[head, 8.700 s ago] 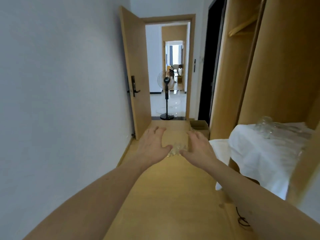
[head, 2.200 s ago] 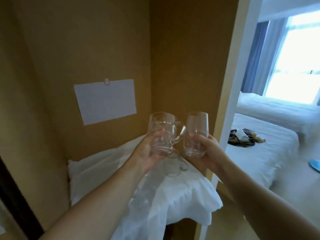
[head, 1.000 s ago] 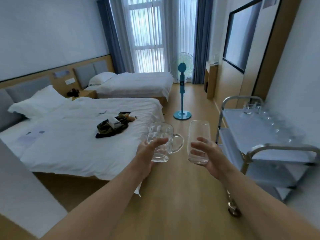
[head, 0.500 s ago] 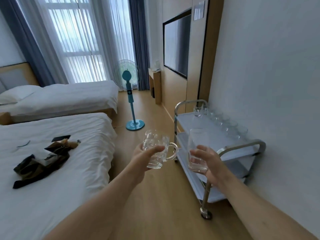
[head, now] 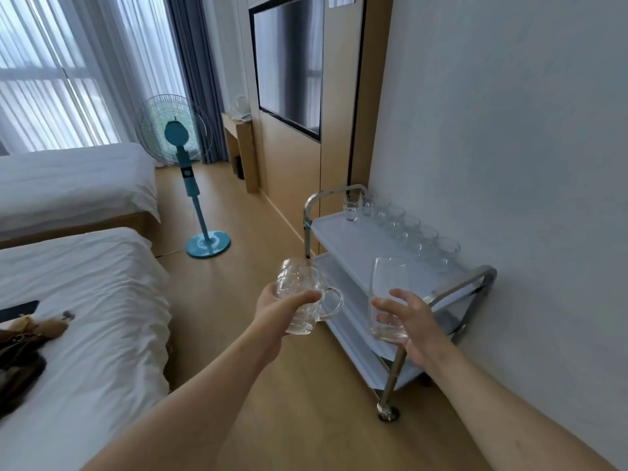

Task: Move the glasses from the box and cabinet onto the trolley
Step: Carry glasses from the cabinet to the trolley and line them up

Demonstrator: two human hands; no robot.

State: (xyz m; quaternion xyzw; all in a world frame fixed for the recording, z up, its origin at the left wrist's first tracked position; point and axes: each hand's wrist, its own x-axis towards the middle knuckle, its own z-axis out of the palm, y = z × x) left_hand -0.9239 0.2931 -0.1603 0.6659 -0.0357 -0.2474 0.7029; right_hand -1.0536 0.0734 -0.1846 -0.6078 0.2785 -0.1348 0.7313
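Left hand (head: 278, 309) gripping dimpled clear mug (head: 300, 295), right hand (head: 413, 322) wrapped round smooth tumbler (head: 387, 297), both upright beside steel trolley (head: 360, 239), now nearer than before.

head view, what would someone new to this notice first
Two clear glasses held up mid-frame: the left hand grips a handled glass mug, the right hand a tall tumbler. Just beyond, against the wall, stands a metal trolley with a row of glasses along its top shelf.
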